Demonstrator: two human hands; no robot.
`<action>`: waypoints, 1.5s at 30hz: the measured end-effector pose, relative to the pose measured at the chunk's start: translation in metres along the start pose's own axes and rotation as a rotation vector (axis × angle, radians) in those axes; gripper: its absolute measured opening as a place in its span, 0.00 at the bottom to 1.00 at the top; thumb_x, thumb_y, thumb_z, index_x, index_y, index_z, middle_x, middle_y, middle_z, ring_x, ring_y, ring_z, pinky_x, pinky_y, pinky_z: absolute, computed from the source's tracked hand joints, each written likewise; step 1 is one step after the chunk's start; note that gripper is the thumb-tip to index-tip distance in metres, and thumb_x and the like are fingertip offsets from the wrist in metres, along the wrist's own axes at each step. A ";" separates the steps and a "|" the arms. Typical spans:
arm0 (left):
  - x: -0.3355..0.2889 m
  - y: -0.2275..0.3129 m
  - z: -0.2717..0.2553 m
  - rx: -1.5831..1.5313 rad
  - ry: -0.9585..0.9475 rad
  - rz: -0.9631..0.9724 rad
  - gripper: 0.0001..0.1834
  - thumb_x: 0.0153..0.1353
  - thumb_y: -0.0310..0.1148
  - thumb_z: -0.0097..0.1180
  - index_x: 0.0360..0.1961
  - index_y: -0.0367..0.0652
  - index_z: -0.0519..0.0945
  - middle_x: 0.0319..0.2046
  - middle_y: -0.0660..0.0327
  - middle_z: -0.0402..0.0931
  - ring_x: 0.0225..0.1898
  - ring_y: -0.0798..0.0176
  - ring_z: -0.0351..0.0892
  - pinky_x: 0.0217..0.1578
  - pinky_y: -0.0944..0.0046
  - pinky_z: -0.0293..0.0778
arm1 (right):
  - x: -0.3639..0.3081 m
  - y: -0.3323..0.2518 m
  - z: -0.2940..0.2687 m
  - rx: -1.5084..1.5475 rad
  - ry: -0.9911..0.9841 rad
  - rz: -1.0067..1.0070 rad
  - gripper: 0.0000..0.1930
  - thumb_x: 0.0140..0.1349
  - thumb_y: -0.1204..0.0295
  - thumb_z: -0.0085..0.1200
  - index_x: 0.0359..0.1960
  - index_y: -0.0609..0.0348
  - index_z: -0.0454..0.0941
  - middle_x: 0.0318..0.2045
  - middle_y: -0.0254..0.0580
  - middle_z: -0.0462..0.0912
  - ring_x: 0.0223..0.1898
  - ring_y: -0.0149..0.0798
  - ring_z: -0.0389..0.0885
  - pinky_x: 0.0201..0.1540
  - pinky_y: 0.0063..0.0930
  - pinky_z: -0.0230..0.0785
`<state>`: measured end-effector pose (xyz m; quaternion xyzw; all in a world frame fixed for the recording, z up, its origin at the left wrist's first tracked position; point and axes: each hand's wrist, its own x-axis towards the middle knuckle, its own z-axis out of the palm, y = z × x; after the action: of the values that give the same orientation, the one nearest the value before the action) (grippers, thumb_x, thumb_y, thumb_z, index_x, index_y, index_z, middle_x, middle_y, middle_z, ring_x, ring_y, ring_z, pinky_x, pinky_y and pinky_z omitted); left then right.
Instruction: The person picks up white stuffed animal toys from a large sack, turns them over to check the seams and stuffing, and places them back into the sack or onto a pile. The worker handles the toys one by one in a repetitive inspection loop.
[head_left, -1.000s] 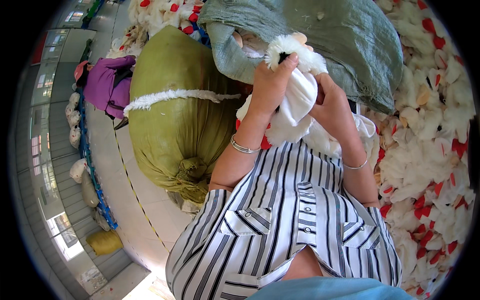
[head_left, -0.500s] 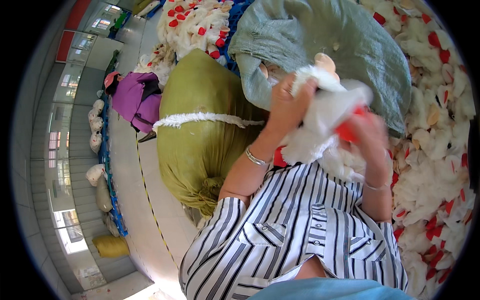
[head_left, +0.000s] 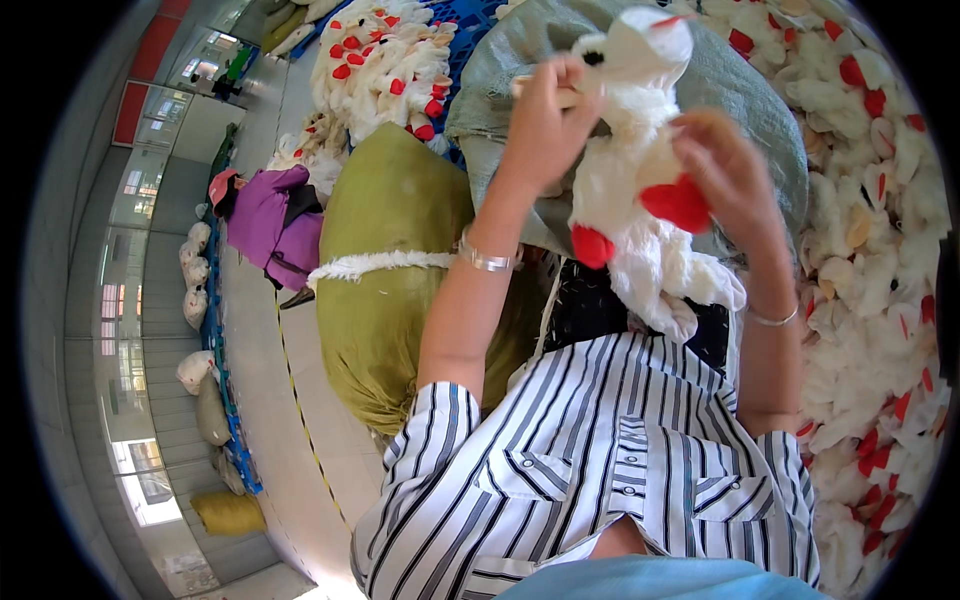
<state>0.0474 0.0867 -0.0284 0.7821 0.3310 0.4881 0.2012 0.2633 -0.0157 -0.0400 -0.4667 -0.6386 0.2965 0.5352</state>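
Observation:
A limp white plush toy (head_left: 608,178) hangs upright in front of me, with red paws, a black eye and a smooth pale snout. My left hand (head_left: 548,120) is closed on the side of its head, pinching a beige ear. Slightly smeared by motion, the fingers of my right hand (head_left: 735,175) curl against the toy's upper body, above one red paw (head_left: 678,203). Its furry legs dangle near my striped shirt. Behind it lies a grey-green woven sack (head_left: 755,110).
A bulging olive sack (head_left: 385,330) tied with a white fluffy strip stands at my left. Plush skins (head_left: 860,330) with red parts pile up on the right; another heap (head_left: 375,70) lies far left on a blue pallet. A person in purple (head_left: 268,225) bends beyond the olive sack.
The crumpled toy has been raised and spread, so its head, paws and legs now show. My left hand has moved up and left to its ear; my right hand has risen from the red part.

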 end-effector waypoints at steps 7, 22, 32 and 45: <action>-0.129 -0.003 0.005 -0.159 -0.271 -0.470 0.29 0.55 0.38 0.65 0.54 0.36 0.70 0.49 0.50 0.74 0.52 0.56 0.74 0.57 0.59 0.68 | -0.058 0.031 0.026 -0.141 -0.183 0.209 0.30 0.51 0.71 0.68 0.56 0.65 0.70 0.49 0.51 0.78 0.52 0.43 0.77 0.57 0.33 0.68; -0.111 -0.009 -0.007 -0.101 0.094 -0.424 0.07 0.67 0.25 0.48 0.41 0.35 0.78 0.32 0.58 0.79 0.35 0.67 0.78 0.39 0.66 0.73 | -0.062 0.080 0.025 -0.210 -0.058 0.218 0.18 0.53 0.73 0.63 0.45 0.64 0.73 0.39 0.51 0.78 0.40 0.44 0.79 0.42 0.35 0.73; -0.153 -0.043 -0.010 0.166 -0.230 -0.596 0.24 0.51 0.33 0.59 0.49 0.34 0.75 0.41 0.42 0.79 0.44 0.45 0.80 0.47 0.55 0.74 | -0.077 0.087 0.029 -0.271 -0.055 0.387 0.13 0.55 0.71 0.57 0.37 0.69 0.73 0.27 0.56 0.78 0.29 0.46 0.78 0.37 0.37 0.71; -0.104 -0.044 -0.104 -0.581 0.517 -0.551 0.10 0.63 0.27 0.48 0.45 0.45 0.76 0.30 0.64 0.79 0.18 0.76 0.70 0.16 0.77 0.63 | -0.057 0.044 -0.079 0.848 0.475 0.105 0.14 0.66 0.78 0.40 0.50 0.66 0.73 0.38 0.42 0.78 0.28 0.26 0.74 0.27 0.19 0.66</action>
<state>-0.0921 0.0422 -0.0763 0.4294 0.4151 0.6675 0.4447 0.3505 -0.0605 -0.0823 -0.2938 -0.2972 0.4424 0.7935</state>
